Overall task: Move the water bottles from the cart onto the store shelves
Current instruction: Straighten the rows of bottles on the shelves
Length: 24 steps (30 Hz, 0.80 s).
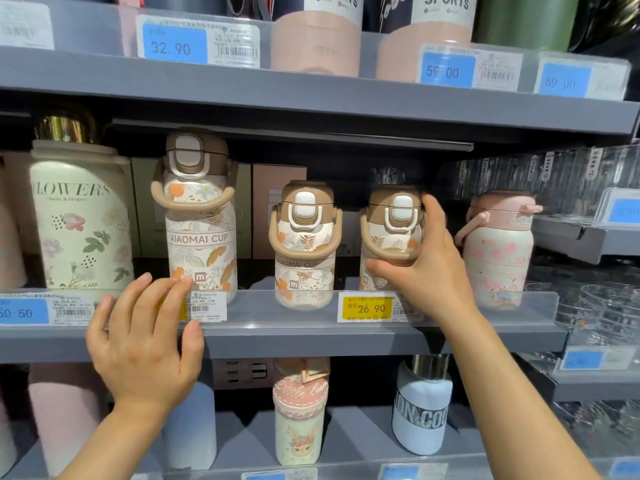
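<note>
Right hand (427,268) curled round small brown-lidded leaf-print bottle (393,233). Left hand (145,344) spread wide, empty, just below tall matching bottle (201,216)

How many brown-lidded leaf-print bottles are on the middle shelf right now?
3: a tall bottle on the left, a short bottle in the middle, and a gripped bottle in the right hand. More may be hidden behind.

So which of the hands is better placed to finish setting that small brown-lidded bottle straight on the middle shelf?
The right hand. It already grips the small brown-lidded bottle, thumb below and fingers behind the lid. The left hand is open by the shelf edge, further off.
</note>
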Each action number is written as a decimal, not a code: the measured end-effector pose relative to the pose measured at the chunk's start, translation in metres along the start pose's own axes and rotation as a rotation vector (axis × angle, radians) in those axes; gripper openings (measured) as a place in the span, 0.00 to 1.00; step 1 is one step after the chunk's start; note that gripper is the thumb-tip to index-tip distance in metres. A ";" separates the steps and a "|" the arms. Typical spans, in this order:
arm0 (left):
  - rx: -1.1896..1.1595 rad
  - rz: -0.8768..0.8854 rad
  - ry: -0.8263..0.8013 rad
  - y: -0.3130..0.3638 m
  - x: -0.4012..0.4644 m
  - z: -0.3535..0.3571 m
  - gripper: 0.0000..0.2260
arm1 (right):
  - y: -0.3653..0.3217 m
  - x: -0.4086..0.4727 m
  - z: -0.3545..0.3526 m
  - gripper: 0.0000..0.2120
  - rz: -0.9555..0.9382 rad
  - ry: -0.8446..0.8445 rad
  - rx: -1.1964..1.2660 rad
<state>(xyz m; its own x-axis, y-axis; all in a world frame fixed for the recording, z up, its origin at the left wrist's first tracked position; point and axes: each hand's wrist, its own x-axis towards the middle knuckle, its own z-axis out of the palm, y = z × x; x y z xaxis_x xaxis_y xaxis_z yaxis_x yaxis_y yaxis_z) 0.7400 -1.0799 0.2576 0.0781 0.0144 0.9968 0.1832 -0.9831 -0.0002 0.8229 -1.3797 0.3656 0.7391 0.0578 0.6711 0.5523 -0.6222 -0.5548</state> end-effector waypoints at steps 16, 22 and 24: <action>0.001 -0.019 -0.043 0.001 0.002 -0.006 0.19 | 0.032 -0.022 -0.050 0.39 0.013 0.571 0.000; 0.003 0.002 -0.023 -0.001 -0.001 -0.003 0.19 | 0.054 -0.007 -0.046 0.50 0.237 0.372 -0.233; -0.002 0.000 -0.025 -0.001 -0.001 -0.003 0.19 | 0.052 -0.001 -0.045 0.55 0.273 0.357 -0.262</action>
<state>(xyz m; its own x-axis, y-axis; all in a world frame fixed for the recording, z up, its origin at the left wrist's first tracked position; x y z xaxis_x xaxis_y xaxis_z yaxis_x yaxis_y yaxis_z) 0.7364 -1.0791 0.2570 0.1021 0.0185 0.9946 0.1815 -0.9834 -0.0003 0.8332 -1.4473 0.3581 0.6399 -0.3757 0.6704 0.2088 -0.7545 -0.6222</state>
